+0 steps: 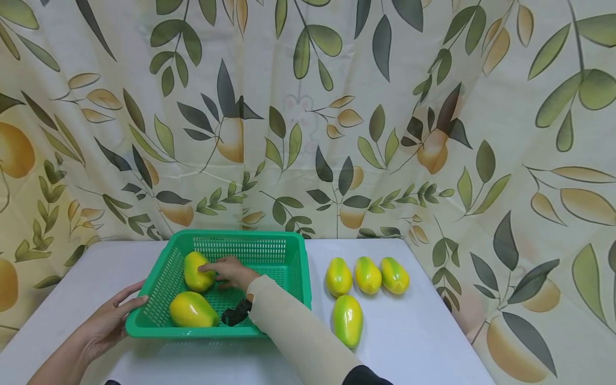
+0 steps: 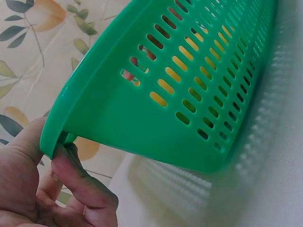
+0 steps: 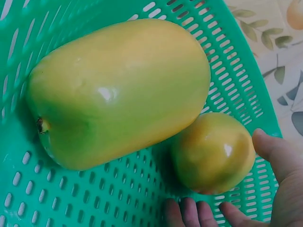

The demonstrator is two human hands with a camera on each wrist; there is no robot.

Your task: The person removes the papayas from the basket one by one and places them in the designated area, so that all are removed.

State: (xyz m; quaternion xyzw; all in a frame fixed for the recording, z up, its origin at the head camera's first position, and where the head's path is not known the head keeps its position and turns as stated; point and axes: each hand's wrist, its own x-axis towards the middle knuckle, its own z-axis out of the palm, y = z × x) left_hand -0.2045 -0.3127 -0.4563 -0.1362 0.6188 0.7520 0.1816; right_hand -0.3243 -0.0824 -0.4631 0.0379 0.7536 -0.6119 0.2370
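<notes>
A green perforated plastic basket (image 1: 216, 332) stands on the table, with two yellow-green papayas inside. My left hand (image 1: 108, 323) grips the basket's left rim; in the left wrist view the thumb lies over the rim and fingers curl beneath it. Inside the basket, my right hand (image 1: 236, 272) is at the right side of the farther papaya (image 1: 194, 272). The right wrist view has its thumb at that papaya's edge, with the other fingers spread below and not closed round it. The nearer papaya (image 1: 192, 310) lies on its side by the front wall, beneath the right wrist.
Several more papayas lie on the white table right of the basket: three in a row (image 1: 368, 275) and one nearer the front (image 1: 347, 321). A leaf-patterned curtain (image 1: 308, 133) hangs behind the table. The right forearm crosses the basket's front right rim.
</notes>
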